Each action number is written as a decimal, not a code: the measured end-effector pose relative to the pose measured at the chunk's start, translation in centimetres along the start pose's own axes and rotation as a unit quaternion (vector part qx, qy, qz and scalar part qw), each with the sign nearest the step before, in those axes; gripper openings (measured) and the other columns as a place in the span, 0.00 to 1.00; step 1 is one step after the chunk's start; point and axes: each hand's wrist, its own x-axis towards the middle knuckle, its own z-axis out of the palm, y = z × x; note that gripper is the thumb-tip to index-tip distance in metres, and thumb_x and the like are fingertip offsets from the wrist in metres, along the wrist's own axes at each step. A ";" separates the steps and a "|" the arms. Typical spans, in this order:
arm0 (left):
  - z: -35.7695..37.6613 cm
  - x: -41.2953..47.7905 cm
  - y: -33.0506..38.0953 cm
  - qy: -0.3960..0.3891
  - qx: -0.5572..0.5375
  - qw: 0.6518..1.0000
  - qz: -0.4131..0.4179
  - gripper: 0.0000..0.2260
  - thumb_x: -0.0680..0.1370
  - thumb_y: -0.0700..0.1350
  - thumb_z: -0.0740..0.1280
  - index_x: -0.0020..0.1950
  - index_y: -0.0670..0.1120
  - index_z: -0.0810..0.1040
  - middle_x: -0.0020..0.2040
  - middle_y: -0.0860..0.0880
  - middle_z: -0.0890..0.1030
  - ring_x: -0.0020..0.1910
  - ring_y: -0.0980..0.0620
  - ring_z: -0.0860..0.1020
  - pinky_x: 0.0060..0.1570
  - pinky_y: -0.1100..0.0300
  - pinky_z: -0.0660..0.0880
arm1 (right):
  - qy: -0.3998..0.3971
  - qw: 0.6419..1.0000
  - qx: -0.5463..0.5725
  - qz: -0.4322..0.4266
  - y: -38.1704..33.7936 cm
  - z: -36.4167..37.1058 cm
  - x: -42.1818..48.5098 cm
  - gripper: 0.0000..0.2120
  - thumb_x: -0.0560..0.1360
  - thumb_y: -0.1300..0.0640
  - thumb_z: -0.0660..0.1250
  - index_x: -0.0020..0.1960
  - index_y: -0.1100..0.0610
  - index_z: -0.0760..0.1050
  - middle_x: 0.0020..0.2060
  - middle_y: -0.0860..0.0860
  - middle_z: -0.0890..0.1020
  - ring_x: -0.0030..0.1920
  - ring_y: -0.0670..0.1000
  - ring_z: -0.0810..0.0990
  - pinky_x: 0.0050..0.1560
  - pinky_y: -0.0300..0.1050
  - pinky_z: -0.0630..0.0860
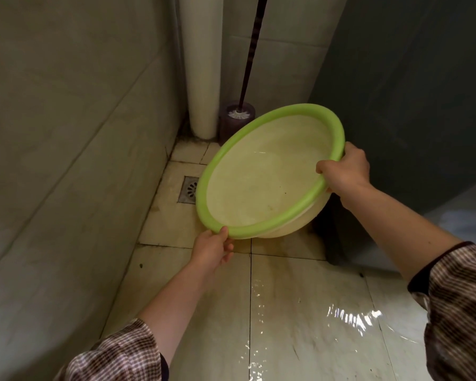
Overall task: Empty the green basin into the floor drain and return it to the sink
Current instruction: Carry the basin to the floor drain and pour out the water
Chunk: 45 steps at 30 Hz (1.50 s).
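Note:
The green basin, pale inside with a bright green rim, hangs above the floor and tilts down toward the left. My left hand grips its near lower rim. My right hand grips the rim on the right side. A shallow film of water lies in the basin's lower part. The square metal floor drain sits in the tiled floor just left of the basin, partly hidden by its rim. The sink is not in view.
A tiled wall runs along the left. A white pipe stands in the corner, with a toilet brush in a dark holder beside it. A dark partition rises on the right. Water glistens on the floor tiles near me.

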 end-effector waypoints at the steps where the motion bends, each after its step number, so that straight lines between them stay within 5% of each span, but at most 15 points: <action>1: 0.0 0.0 0.0 -0.001 0.002 1.000 0.001 0.04 0.79 0.42 0.62 0.46 0.43 0.74 0.37 0.48 0.75 0.33 0.55 0.72 0.35 0.60 0.74 | 0.000 1.000 0.000 0.000 0.0 0.0 0.0 0.24 0.70 0.62 0.70 0.64 0.55 0.70 0.59 0.55 0.75 0.59 0.58 0.75 0.57 0.58 0.77; 38: -0.7 0.0 -0.1 0.003 -0.029 1.000 -0.007 0.04 0.79 0.44 0.63 0.49 0.45 0.76 0.37 0.50 0.76 0.33 0.55 0.72 0.36 0.60 0.75 | 0.004 1.000 -0.017 -0.024 -0.7 0.7 -0.5 0.24 0.70 0.60 0.71 0.64 0.54 0.70 0.58 0.54 0.76 0.58 0.56 0.76 0.54 0.57 0.79; 45: -0.8 0.0 0.0 0.005 -0.041 0.999 -0.007 0.04 0.79 0.44 0.64 0.47 0.45 0.75 0.37 0.49 0.76 0.33 0.55 0.72 0.33 0.61 0.74 | 0.004 0.999 -0.012 -0.038 -0.7 0.7 -0.5 0.26 0.70 0.59 0.72 0.66 0.55 0.70 0.59 0.54 0.77 0.59 0.55 0.76 0.52 0.48 0.74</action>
